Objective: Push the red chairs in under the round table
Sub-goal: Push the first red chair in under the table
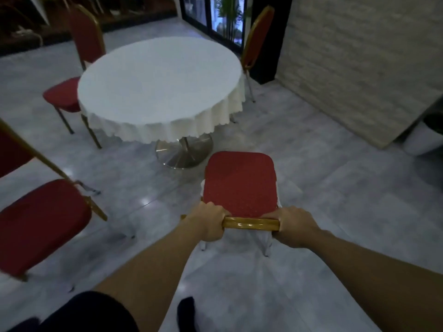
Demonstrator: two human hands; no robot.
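Note:
A round table [158, 92] under a white cloth stands on a metal pedestal in the middle of the floor. Right in front of me is a red chair [239, 183] with a gold frame, its seat pointing toward the table and a short gap away from the cloth's edge. My left hand [208, 224] grips the left end of its gold top rail, my right hand [293, 227] the right end. A second red chair [64, 92] sits at the table's left with its seat partly under the cloth. A third red chair [257, 37] stands at the far right of the table.
Another red chair [40, 224] stands close on my left, away from the table. A pale stone wall [359, 63] runs along the right, with a white bin [422, 137] at its foot. Dark glass doors [215, 17] are behind the table. Grey tiled floor lies all around.

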